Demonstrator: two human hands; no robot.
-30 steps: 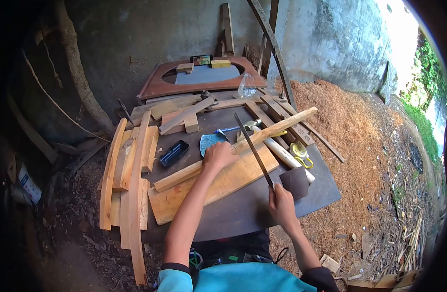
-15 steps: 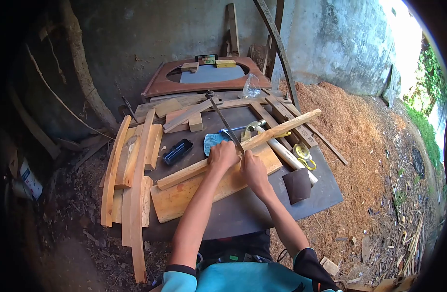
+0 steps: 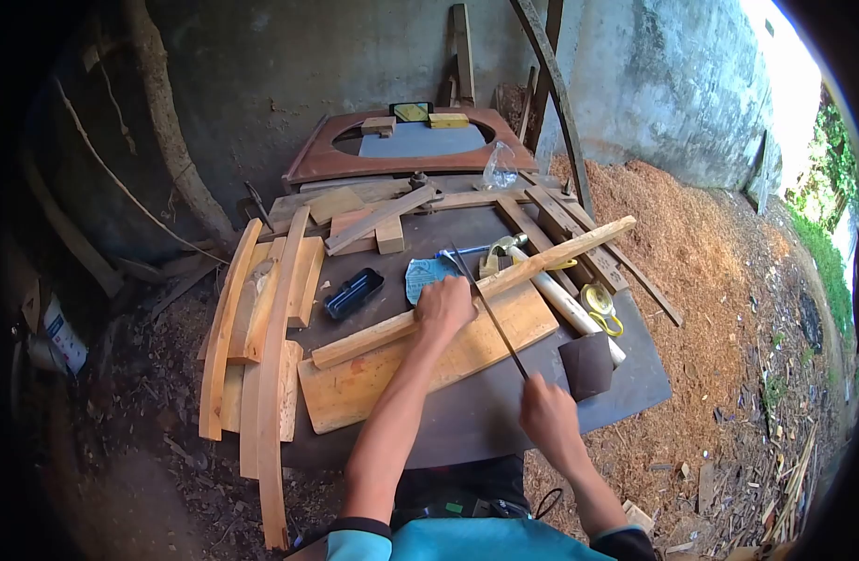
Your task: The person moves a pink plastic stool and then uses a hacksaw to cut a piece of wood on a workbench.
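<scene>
A long curved wooden strip lies slantwise over a wide board on the dark tabletop. My left hand is closed over the strip, pressing it from above just left of the blade. In my right hand, near the table's front edge, is the grip end of a saw. Its thin dark blade appears almost edge-on and crosses the strip, pointing away from me. My fingers hide the handle. Beyond the left hand lies a blue patterned packet.
Curved wooden pieces are stacked at left, beside a black tray. On the right are a hammer, a white tube, a tape measure and dark sandpaper. Behind stands a brown panel with an oval opening.
My right hand has drawn the saw back toward me and to the right, away from my left hand. The left hand stays on the strip. The whole view has shifted slightly.
</scene>
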